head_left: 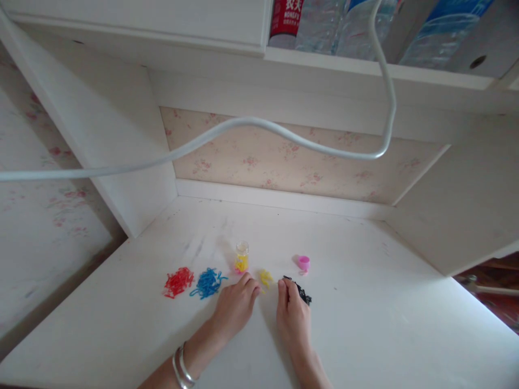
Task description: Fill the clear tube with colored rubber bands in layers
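My left hand (236, 304), a silver bangle on its wrist, rests on the white desk with its fingers curled together. Its fingertips are beside a small pile of yellow rubber bands (265, 277); whatever they hold is too small to make out. Just behind that hand stands a small clear jar (242, 248) with yellow bands inside and pink at its bottom. My right hand (292, 313) has thumb and forefinger pinched together, and any item between them is hidden. It partly covers a pile of black rubber bands (303, 293).
Left of my hands lie a blue pile of bands (208, 283) and a red pile (179, 282). A small pink cap (304, 262) sits behind the black pile. A white cable (251, 122) crosses the view above the desk (377, 324). Bottles (320, 24) fill a shelf overhead.
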Tool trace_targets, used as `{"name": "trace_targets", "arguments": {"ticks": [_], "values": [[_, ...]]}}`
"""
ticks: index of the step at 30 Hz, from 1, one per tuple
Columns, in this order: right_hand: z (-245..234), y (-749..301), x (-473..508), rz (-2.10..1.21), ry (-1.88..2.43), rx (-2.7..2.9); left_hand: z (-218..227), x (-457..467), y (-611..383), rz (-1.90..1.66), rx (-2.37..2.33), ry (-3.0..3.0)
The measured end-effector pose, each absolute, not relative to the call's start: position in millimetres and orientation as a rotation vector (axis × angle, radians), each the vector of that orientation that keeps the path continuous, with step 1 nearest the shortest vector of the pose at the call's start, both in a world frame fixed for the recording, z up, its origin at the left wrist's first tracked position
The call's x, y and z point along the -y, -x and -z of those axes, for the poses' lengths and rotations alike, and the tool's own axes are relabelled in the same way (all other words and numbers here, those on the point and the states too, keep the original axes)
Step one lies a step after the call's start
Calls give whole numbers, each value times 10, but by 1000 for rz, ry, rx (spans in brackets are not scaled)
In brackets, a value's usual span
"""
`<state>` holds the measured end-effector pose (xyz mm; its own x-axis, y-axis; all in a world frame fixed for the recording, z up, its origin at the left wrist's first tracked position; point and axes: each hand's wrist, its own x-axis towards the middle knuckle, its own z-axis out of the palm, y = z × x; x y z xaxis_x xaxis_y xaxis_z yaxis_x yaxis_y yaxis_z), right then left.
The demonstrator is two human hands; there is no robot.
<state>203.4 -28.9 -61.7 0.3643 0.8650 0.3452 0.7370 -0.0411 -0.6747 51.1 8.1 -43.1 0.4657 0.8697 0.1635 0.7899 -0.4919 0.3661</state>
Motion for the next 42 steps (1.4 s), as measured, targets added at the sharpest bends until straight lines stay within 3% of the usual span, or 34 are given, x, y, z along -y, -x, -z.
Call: {"name": "trace_targets", "arguments": {"ticks": [12, 25, 30, 36, 42], "values": [[-172, -1626, -314, -394, 1544, 1459, 515, -109, -466, -645, -1540, -2286], [-258, -1496, -429, -260, 1563, 1658, 552, -123, -438, -865, -1428, -2157], [-75, -1665, -255, -227, 1628, 1509, 376, -75, -335, -1003, -1348, -2133], [475, -1884, 191, -90, 1901, 1666, -181, -225, -1, -1421, -1459, -1968], [542, -1862, 263, 13, 2163, 1856, -465, -558, -2, -1398, -1458, -2154]]}}
